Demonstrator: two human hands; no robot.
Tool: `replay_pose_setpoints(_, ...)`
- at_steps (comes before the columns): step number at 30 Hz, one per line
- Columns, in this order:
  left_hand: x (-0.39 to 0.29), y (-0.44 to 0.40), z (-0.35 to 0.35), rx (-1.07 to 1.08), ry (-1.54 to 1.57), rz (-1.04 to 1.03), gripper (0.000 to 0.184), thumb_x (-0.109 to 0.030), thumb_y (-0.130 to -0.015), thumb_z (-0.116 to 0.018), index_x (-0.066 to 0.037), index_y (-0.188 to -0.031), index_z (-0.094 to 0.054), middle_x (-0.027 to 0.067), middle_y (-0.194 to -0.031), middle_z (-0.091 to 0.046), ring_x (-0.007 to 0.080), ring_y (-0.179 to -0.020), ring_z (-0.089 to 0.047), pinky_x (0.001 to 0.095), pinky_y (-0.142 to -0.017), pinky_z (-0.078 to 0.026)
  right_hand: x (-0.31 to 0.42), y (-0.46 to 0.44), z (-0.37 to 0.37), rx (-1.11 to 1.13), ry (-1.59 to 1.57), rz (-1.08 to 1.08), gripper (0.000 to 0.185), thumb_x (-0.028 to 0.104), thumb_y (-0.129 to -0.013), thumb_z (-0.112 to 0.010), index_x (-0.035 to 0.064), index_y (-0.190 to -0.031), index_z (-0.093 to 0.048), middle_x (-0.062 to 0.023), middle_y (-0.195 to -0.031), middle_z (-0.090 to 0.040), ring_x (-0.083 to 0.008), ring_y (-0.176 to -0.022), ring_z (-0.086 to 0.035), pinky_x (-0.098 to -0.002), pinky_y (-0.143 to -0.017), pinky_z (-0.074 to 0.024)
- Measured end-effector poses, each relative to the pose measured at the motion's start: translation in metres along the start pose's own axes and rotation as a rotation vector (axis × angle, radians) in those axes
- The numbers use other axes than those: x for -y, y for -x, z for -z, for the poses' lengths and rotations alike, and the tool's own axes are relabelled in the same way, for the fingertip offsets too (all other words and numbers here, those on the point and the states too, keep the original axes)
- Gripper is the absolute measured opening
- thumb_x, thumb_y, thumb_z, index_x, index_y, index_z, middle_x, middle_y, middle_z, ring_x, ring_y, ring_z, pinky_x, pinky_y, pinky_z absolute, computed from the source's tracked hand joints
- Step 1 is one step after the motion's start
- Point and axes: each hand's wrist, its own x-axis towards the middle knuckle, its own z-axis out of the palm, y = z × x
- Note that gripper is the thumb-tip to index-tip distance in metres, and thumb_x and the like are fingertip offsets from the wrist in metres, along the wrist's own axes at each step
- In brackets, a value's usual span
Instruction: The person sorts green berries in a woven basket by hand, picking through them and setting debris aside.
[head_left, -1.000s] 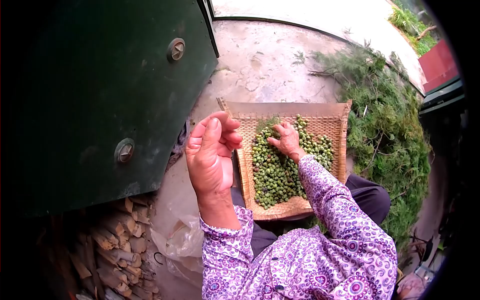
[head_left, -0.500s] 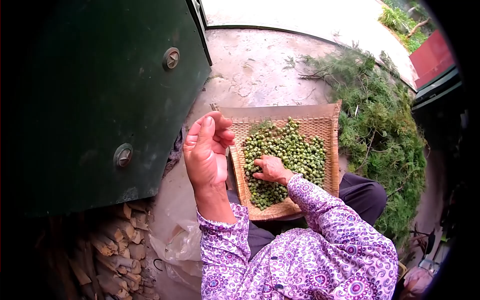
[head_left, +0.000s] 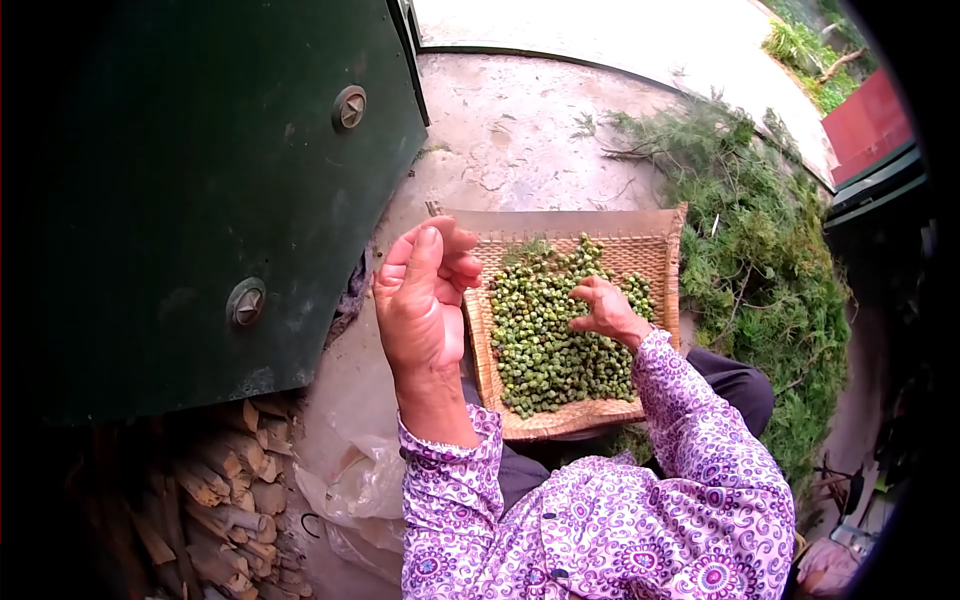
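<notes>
A woven tray (head_left: 575, 420) lies across the person's lap, with a heap of small green cones (head_left: 540, 345) spread over it and a few green sprigs (head_left: 530, 250) near its far edge. My right hand (head_left: 608, 312) is over the right part of the heap, thumb and fingers apart, with nothing visible between them. Beside the tray's left edge my left hand (head_left: 425, 300) is raised, palm turned inward, fingers curled loosely and apart from the thumb; it holds nothing that shows.
Cut green branches (head_left: 765, 270) are piled on the floor to the right. A dark green metal door (head_left: 230, 200) stands at the left, above stacked firewood (head_left: 230, 500). A clear plastic bag (head_left: 360, 485) lies beside the wood.
My right hand has moved from the heap's far part toward the near left, then back to the right. My left hand keeps nearly the same raised pose.
</notes>
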Motion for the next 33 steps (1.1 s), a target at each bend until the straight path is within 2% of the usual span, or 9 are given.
replay_pose_setpoints(5, 0.002, -0.002, 0.003, 0.006, -0.025, -0.009, 0.020, -0.017, -0.087, -0.053, 0.000, -0.095, -0.059, 0.0116, -0.081, -0.062, 0.0148, -0.063, -0.057, 0.0272, -0.057, -0.047, -0.058, -0.062, 0.000, -0.243, 0.112, -0.179, 0.069, 0.029, -0.058, -0.076, 0.0091, -0.119, -0.050, -0.0207, -0.124, -0.041, -0.0350, -0.112, -0.042, -0.0404, -0.095, -0.0369)
replay_pose_setpoints(11, 0.002, -0.003, 0.002, -0.014, -0.034, -0.010, 0.020, -0.017, -0.087, -0.052, 0.000, -0.096, -0.059, 0.0119, -0.082, -0.062, 0.0149, -0.063, -0.057, 0.0274, -0.058, -0.047, -0.064, -0.086, -0.019, -0.292, 0.126, -0.412, 0.058, 0.036, -0.057, -0.075, 0.0148, -0.109, -0.058, -0.0171, -0.114, -0.047, -0.0334, -0.110, -0.040, -0.0407, -0.092, -0.0369)
replay_pose_setpoints(12, 0.002, -0.002, 0.002, -0.013, -0.038, -0.010, 0.020, -0.017, -0.087, -0.052, 0.000, -0.096, -0.059, 0.0120, -0.082, -0.062, 0.0149, -0.063, -0.057, 0.0275, -0.058, -0.047, -0.063, -0.085, -0.024, -0.341, 0.149, -0.407, 0.048, 0.036, -0.058, -0.074, 0.0143, -0.099, -0.061, -0.0156, -0.107, -0.049, -0.0324, -0.104, -0.041, -0.0402, -0.089, -0.0379)
replay_pose_setpoints(16, 0.003, -0.002, 0.000, -0.005, -0.046, -0.009, 0.021, -0.017, -0.087, -0.052, 0.000, -0.096, -0.059, 0.0122, -0.082, -0.062, 0.0150, -0.063, -0.057, 0.0275, -0.058, -0.047, -0.056, -0.070, -0.037, -0.306, 0.077, -0.323, 0.037, 0.034, -0.061, -0.073, 0.0111, -0.088, -0.061, -0.0131, -0.096, -0.049, -0.0305, -0.097, -0.044, -0.0400, -0.084, -0.0389)
replay_pose_setpoints(20, 0.002, -0.001, 0.000, -0.005, -0.047, -0.003, 0.021, -0.018, -0.087, -0.052, 0.000, -0.096, -0.059, 0.0121, -0.082, -0.062, 0.0148, -0.063, -0.057, 0.0274, -0.058, -0.047, -0.037, -0.055, -0.055, -0.261, 0.100, -0.267, 0.032, 0.037, -0.066, -0.068, 0.0131, -0.087, -0.062, -0.0095, -0.089, -0.052, -0.0288, -0.091, -0.049, -0.0407, -0.078, -0.0412)
replay_pose_setpoints(22, 0.001, -0.001, -0.001, -0.005, -0.031, -0.010, 0.017, -0.017, -0.086, -0.055, -0.002, -0.092, -0.061, 0.0079, -0.078, -0.064, 0.0113, -0.061, -0.058, 0.0225, -0.057, -0.046, -0.025, -0.044, -0.058, -0.239, 0.087, -0.230, 0.032, 0.035, -0.066, -0.069, 0.0119, -0.087, -0.063, -0.0095, -0.093, -0.052, -0.0280, -0.093, -0.049, -0.0403, -0.079, -0.0415)
replay_pose_setpoints(28, 0.002, -0.004, 0.004, 0.016, -0.044, -0.019, 0.020, -0.019, -0.087, -0.053, -0.001, -0.094, -0.060, 0.0108, -0.081, -0.062, 0.0144, -0.063, -0.057, 0.0266, -0.057, -0.047, 0.004, -0.013, -0.050, -0.091, 0.032, -0.159, 0.029, 0.031, -0.068, -0.066, 0.0093, -0.086, -0.062, -0.0115, -0.089, -0.052, -0.0293, -0.087, -0.052, -0.0418, -0.073, -0.0435)
replay_pose_setpoints(31, 0.001, -0.006, 0.005, 0.014, -0.038, -0.017, 0.020, -0.019, -0.086, -0.054, -0.002, -0.093, -0.060, 0.0104, -0.080, -0.062, 0.0142, -0.063, -0.057, 0.0265, -0.057, -0.047, 0.007, 0.006, -0.062, -0.109, 0.038, -0.157, 0.023, 0.030, -0.070, -0.064, 0.0100, -0.083, -0.062, -0.0114, -0.083, -0.052, -0.0298, -0.082, -0.052, -0.0423, -0.069, -0.0434)
replay_pose_setpoints(33, -0.001, -0.005, 0.006, 0.010, -0.042, -0.023, 0.020, -0.019, -0.086, -0.054, -0.002, -0.093, -0.060, 0.0103, -0.080, -0.062, 0.0142, -0.063, -0.057, 0.0265, -0.057, -0.047, 0.014, 0.023, -0.065, -0.144, 0.057, -0.047, 0.018, 0.027, -0.070, -0.063, 0.0107, -0.077, -0.061, -0.0092, -0.077, -0.052, -0.0284, -0.079, -0.052, -0.0407, -0.066, -0.0437)
